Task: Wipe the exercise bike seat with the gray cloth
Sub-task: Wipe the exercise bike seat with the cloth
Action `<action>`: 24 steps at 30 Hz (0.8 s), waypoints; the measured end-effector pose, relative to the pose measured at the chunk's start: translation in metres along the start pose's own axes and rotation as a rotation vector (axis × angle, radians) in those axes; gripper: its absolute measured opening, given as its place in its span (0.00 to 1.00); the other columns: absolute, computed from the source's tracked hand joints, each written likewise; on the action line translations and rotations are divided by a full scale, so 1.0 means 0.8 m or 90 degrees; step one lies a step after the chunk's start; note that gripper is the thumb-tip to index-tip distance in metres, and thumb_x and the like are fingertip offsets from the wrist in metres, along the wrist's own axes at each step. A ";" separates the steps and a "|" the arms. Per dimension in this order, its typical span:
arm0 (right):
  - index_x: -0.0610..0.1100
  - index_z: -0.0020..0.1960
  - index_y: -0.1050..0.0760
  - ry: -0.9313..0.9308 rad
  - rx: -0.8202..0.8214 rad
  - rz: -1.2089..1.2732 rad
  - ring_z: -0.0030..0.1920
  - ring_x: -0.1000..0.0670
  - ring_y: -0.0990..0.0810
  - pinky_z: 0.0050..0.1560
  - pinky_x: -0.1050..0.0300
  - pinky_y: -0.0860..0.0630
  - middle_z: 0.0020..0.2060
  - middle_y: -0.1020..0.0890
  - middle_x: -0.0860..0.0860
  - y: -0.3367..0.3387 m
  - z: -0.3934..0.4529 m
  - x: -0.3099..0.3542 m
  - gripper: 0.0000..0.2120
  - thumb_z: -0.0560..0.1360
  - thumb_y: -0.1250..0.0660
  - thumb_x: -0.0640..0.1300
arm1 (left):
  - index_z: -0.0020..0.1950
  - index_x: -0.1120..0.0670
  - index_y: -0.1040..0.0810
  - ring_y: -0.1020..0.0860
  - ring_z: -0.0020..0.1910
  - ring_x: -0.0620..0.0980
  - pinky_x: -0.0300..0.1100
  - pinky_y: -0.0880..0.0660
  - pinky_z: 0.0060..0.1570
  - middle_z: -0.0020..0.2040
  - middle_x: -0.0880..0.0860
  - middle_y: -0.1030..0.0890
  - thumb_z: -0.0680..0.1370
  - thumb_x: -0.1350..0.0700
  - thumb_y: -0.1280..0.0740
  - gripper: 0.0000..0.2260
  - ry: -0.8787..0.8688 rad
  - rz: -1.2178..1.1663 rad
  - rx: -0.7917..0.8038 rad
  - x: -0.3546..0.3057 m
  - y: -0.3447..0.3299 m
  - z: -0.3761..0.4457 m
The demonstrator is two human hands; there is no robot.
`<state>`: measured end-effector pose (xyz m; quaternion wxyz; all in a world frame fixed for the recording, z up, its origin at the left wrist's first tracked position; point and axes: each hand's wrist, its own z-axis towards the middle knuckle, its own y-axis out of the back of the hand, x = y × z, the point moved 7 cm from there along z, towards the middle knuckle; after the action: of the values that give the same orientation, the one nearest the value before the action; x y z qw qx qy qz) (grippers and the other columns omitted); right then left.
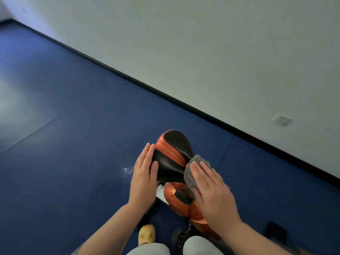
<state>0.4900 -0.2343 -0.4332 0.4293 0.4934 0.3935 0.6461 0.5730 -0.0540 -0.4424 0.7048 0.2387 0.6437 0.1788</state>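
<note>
The exercise bike seat [171, 155] is black perforated leather with orange stripes, in the lower middle of the head view. My left hand [144, 177] rests flat against the seat's left side, thumb on top. The gray cloth [191, 173] lies bunched on the seat's right edge. My right hand [213, 194] presses down on the cloth with fingers spread flat, covering most of it.
Below the seat is the bike's orange body [184, 201]. A yellow shoe [146, 236] and my gray-trousered knees sit at the bottom edge. Blue floor [73, 126] runs to a black skirting and white wall with a socket [282, 119]. White specks [127, 171] mark the floor.
</note>
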 end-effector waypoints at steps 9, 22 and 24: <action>0.44 0.76 0.42 0.066 0.038 -0.041 0.75 0.49 0.42 0.71 0.49 0.35 0.75 0.38 0.50 -0.032 0.052 0.071 0.26 0.79 0.47 0.49 | 0.66 0.39 0.30 0.33 0.68 0.42 0.50 0.33 0.67 0.67 0.43 0.27 0.79 0.59 0.39 0.20 0.017 -0.149 0.061 0.018 0.025 0.024; 0.48 0.76 0.43 0.085 0.031 -0.100 0.76 0.51 0.45 0.75 0.48 0.42 0.76 0.40 0.52 -0.049 0.062 0.099 0.24 0.82 0.47 0.51 | 0.63 0.38 0.28 0.30 0.63 0.36 0.34 0.31 0.59 0.60 0.36 0.26 0.81 0.56 0.45 0.16 -0.004 -0.200 0.122 0.030 0.032 0.033; 0.48 0.76 0.42 -0.031 -0.002 -0.054 0.76 0.53 0.45 0.73 0.47 0.40 0.75 0.39 0.53 -0.035 0.060 0.076 0.24 0.82 0.47 0.51 | 0.66 0.39 0.31 0.35 0.65 0.32 0.30 0.36 0.60 0.63 0.32 0.31 0.81 0.56 0.45 0.17 -0.030 -0.182 0.134 0.022 0.029 0.035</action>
<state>0.5324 -0.1640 -0.4317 0.4663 0.4912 0.4028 0.6157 0.6040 -0.0276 -0.4422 0.7089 0.2213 0.6697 0.0029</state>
